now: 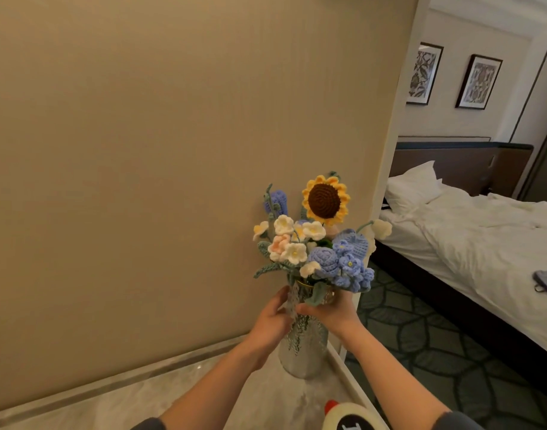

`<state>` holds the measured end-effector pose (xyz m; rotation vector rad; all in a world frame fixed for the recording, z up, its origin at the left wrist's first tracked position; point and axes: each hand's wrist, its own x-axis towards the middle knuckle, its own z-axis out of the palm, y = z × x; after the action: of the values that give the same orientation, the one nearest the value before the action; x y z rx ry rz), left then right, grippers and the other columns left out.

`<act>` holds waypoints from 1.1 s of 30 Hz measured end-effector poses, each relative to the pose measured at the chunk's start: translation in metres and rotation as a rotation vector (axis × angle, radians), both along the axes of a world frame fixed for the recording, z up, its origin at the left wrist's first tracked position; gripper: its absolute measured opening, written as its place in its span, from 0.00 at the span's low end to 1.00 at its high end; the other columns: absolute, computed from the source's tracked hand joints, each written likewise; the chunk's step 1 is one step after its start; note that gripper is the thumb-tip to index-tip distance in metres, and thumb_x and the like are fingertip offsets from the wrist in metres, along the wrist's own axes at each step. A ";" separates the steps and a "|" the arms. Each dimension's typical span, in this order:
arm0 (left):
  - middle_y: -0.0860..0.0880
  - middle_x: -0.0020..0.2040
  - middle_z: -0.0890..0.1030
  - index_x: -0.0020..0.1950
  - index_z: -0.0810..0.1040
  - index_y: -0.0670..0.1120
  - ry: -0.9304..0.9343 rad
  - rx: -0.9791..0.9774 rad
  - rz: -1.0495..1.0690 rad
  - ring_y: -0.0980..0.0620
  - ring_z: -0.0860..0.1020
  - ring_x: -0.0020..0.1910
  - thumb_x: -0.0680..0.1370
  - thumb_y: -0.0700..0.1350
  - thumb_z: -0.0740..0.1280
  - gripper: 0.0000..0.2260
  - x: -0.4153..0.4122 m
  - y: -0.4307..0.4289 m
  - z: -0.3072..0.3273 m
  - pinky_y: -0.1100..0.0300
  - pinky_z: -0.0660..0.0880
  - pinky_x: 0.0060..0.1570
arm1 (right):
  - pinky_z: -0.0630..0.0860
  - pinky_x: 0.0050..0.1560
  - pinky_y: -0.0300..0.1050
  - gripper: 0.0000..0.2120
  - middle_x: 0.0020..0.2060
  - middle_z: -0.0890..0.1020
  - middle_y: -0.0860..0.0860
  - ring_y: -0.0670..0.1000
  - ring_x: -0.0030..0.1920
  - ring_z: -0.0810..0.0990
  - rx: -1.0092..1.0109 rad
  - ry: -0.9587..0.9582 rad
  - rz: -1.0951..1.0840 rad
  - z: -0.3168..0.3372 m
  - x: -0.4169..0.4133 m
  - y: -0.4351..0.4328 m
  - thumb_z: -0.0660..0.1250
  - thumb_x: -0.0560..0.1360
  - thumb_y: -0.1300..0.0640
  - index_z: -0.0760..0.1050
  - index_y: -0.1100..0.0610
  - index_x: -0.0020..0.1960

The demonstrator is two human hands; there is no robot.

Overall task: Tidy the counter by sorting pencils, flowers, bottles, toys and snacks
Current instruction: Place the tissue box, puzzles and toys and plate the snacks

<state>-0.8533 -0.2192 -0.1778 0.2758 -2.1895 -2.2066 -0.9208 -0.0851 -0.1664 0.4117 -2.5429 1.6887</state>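
Clasping with left hand (272,318) and right hand (331,311) the neck of the vase (303,358) of crochet flowers (315,243), at the far right corner of the tabletop (204,386) by the wall (142,150), best kept upright, gripped low, released gently against a top-heavy tip.

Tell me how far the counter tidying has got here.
Done: the crocheted flowers stand bunched in the glass vase on the counter. In hand: left hand and right hand both grip the vase neck. Left: a white toy shows at the counter's near edge; pencils, bottles and snacks are out of view.
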 end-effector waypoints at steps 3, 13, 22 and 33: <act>0.57 0.72 0.67 0.75 0.60 0.56 0.000 -0.047 -0.009 0.60 0.71 0.61 0.76 0.33 0.59 0.31 0.003 0.002 -0.003 0.54 0.75 0.57 | 0.77 0.50 0.41 0.29 0.47 0.80 0.42 0.46 0.50 0.79 -0.020 -0.005 -0.016 0.001 0.004 -0.001 0.84 0.57 0.59 0.74 0.46 0.53; 0.53 0.73 0.66 0.74 0.62 0.52 -0.125 -0.055 0.006 0.54 0.70 0.65 0.78 0.38 0.59 0.25 0.062 0.023 -0.013 0.56 0.70 0.59 | 0.68 0.58 0.44 0.47 0.72 0.66 0.54 0.55 0.70 0.68 -0.104 -0.315 -0.035 -0.010 0.059 0.032 0.77 0.70 0.52 0.52 0.53 0.78; 0.51 0.73 0.66 0.73 0.64 0.52 -0.195 -0.197 -0.052 0.54 0.69 0.64 0.78 0.47 0.64 0.23 0.120 0.070 -0.035 0.61 0.72 0.57 | 0.69 0.68 0.49 0.39 0.73 0.67 0.54 0.52 0.69 0.70 0.056 -0.379 0.009 -0.028 0.137 0.092 0.72 0.74 0.51 0.56 0.53 0.78; 0.57 0.56 0.78 0.67 0.68 0.56 -0.322 -0.037 -0.080 0.59 0.78 0.52 0.79 0.53 0.64 0.17 0.152 0.101 -0.058 0.64 0.75 0.39 | 0.78 0.40 0.41 0.19 0.44 0.81 0.46 0.45 0.42 0.82 0.259 -0.443 -0.120 -0.060 0.175 0.123 0.68 0.74 0.42 0.74 0.52 0.60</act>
<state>-0.7013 -0.1179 -0.2361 0.5898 -2.4345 -2.2985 -0.7456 0.0378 -0.2263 -0.1248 -3.0376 1.5529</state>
